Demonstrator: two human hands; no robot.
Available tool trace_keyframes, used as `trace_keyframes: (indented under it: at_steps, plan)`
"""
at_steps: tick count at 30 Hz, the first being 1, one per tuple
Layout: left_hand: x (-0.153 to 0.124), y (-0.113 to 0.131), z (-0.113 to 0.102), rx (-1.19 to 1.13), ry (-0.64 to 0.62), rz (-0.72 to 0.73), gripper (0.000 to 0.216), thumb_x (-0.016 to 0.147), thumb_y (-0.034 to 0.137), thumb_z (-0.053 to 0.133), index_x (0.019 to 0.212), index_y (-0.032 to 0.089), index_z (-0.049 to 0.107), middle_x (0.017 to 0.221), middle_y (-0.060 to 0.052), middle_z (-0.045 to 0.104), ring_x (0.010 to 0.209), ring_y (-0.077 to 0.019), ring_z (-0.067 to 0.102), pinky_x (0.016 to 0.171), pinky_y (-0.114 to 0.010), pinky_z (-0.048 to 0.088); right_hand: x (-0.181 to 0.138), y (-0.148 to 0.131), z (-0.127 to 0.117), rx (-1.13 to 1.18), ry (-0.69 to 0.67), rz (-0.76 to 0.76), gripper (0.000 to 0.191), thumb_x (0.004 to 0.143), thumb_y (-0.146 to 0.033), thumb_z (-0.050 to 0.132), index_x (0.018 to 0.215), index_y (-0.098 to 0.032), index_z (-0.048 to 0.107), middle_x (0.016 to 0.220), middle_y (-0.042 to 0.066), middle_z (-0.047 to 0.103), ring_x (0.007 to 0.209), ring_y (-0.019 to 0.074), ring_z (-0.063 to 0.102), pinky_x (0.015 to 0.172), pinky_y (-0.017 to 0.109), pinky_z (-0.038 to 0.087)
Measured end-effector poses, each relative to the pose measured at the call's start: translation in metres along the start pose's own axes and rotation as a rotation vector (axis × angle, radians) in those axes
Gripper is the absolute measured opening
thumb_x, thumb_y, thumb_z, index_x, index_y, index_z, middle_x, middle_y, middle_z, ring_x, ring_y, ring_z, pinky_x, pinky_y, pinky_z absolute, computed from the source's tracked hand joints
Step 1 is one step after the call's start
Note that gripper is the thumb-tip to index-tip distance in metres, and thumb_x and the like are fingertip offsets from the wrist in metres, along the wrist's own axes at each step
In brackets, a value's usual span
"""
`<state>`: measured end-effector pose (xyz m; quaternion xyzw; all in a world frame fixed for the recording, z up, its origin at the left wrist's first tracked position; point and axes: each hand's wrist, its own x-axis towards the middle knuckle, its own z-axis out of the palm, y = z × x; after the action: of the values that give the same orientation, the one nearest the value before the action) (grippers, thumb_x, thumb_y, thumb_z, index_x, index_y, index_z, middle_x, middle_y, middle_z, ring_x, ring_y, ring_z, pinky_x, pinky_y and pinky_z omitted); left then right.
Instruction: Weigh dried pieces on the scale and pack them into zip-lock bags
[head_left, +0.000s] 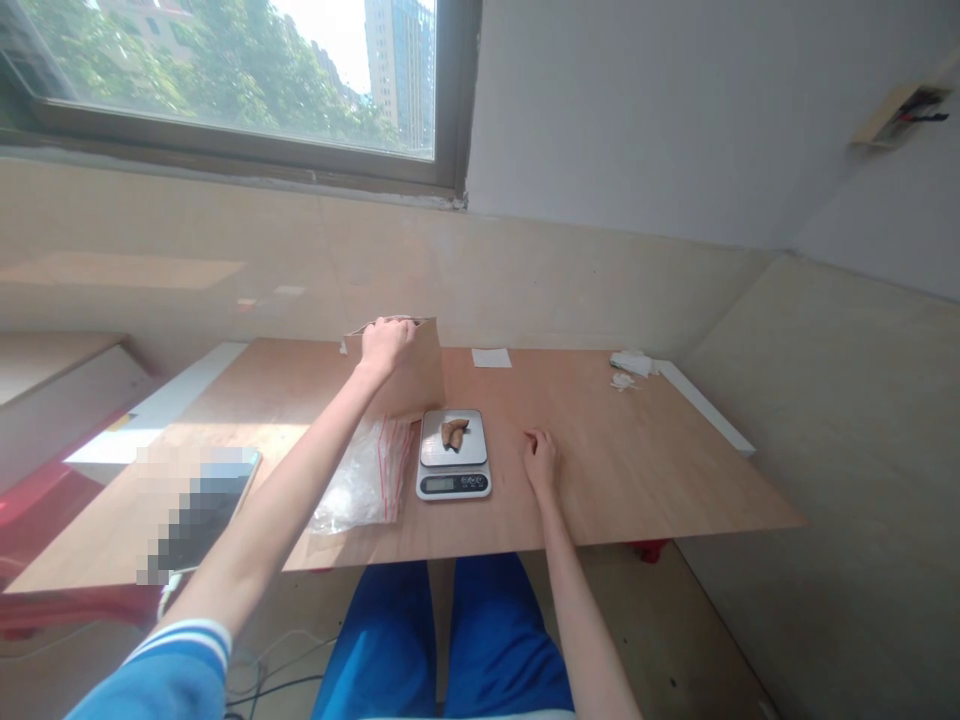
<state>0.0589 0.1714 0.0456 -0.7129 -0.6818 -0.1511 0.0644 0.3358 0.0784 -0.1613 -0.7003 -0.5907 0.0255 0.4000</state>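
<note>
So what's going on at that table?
A person is sitting with their left hand at the top of a brown paper bag; I can't tell whether the fingers reach inside. A few brown pieces lie on the digital scale, but its reading is too small to make out. The right hand is on the table beside the scale. Clear plastic bags lie on the scale's other side.

Plain indoor workspace, window [247, 80], wooden tabletop [637, 470], scale [454, 485]
</note>
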Motion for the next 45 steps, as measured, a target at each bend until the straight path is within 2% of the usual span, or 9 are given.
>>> trace_keyframes:
  at_steps: [7,14,22,26,30,33,38,41,45]
  plan:
    - [0.011,-0.007,-0.004,-0.042,-0.123,0.012,0.039,0.085,0.027,0.027,0.082,0.021,0.065,0.099,-0.009,0.067,0.096,-0.0272,0.055,0.075,-0.035,0.041,-0.001,0.000,0.000,-0.003,-0.002,0.000,0.034,0.077,-0.012,0.033,0.092,-0.013,0.063,0.096,0.012,0.062,0.090,0.0220,0.055,0.082,0.034,0.039]
    - [0.009,-0.010,0.003,-0.132,-0.064,-0.008,0.043,0.088,0.039,0.024,0.092,0.016,0.061,0.103,-0.015,0.064,0.104,-0.0319,0.050,0.084,-0.042,0.037,0.000,0.001,0.001,-0.002,-0.006,-0.002,0.035,0.077,-0.012,0.032,0.092,-0.012,0.063,0.095,0.013,0.062,0.090,0.0222,0.054,0.081,0.034,0.039]
    - [0.012,-0.013,-0.003,-0.292,0.068,-0.018,0.035,0.089,0.036,0.029,0.103,0.013,0.053,0.100,-0.012,0.063,0.096,-0.0240,0.054,0.082,-0.035,0.041,0.000,0.000,0.000,-0.002,0.000,0.005,0.034,0.078,-0.014,0.032,0.092,-0.014,0.063,0.095,0.011,0.062,0.089,0.0210,0.054,0.081,0.033,0.038]
    - [0.008,-0.008,-0.010,-0.373,0.252,0.078,0.024,0.086,0.032,0.040,0.093,0.014,0.055,0.094,-0.012,0.060,0.096,-0.0250,0.053,0.085,-0.039,0.041,0.000,-0.001,0.000,-0.008,-0.001,0.010,0.033,0.078,-0.014,0.033,0.091,-0.014,0.063,0.093,0.012,0.062,0.087,0.0210,0.054,0.079,0.033,0.038]
    - [-0.017,-0.003,-0.018,-0.510,0.396,0.279,0.015,0.084,0.029,0.045,0.089,0.018,0.055,0.115,-0.011,0.051,0.107,-0.0220,0.049,0.089,-0.036,0.041,-0.001,0.000,0.000,-0.008,0.005,0.007,0.033,0.077,-0.013,0.033,0.090,-0.014,0.063,0.094,0.011,0.062,0.088,0.0207,0.054,0.080,0.033,0.039]
    - [-0.050,-0.007,-0.009,-0.607,0.181,0.453,0.017,0.086,0.030,0.041,0.088,0.021,0.055,0.119,-0.005,0.051,0.102,-0.0158,0.054,0.089,-0.030,0.042,-0.001,0.001,0.001,-0.002,0.007,-0.001,0.032,0.078,-0.012,0.033,0.091,-0.014,0.063,0.095,0.011,0.062,0.089,0.0204,0.054,0.080,0.033,0.039]
    - [-0.113,-0.012,0.043,-0.599,-0.234,0.447,0.023,0.084,0.032,0.037,0.083,0.023,0.058,0.112,-0.004,0.057,0.090,-0.0157,0.060,0.079,-0.028,0.046,-0.001,0.002,0.002,0.006,0.011,-0.003,0.032,0.079,-0.013,0.033,0.090,-0.015,0.063,0.094,0.011,0.061,0.089,0.0205,0.054,0.080,0.033,0.039]
    - [-0.141,-0.009,0.073,-0.720,-0.324,0.357,0.021,0.081,0.032,0.041,0.079,0.024,0.060,0.113,-0.004,0.057,0.093,-0.0186,0.060,0.079,-0.030,0.047,-0.001,0.001,0.001,0.006,0.007,-0.002,0.032,0.078,-0.013,0.034,0.090,-0.014,0.063,0.094,0.011,0.061,0.088,0.0208,0.055,0.080,0.033,0.040]
    - [-0.153,-0.003,0.091,-0.824,-0.348,0.297,0.022,0.080,0.031,0.039,0.077,0.025,0.061,0.113,-0.004,0.057,0.090,-0.0185,0.061,0.078,-0.031,0.048,-0.001,0.000,0.000,0.004,0.002,-0.004,0.032,0.077,-0.012,0.034,0.091,-0.013,0.063,0.095,0.012,0.062,0.089,0.0210,0.055,0.080,0.033,0.040]
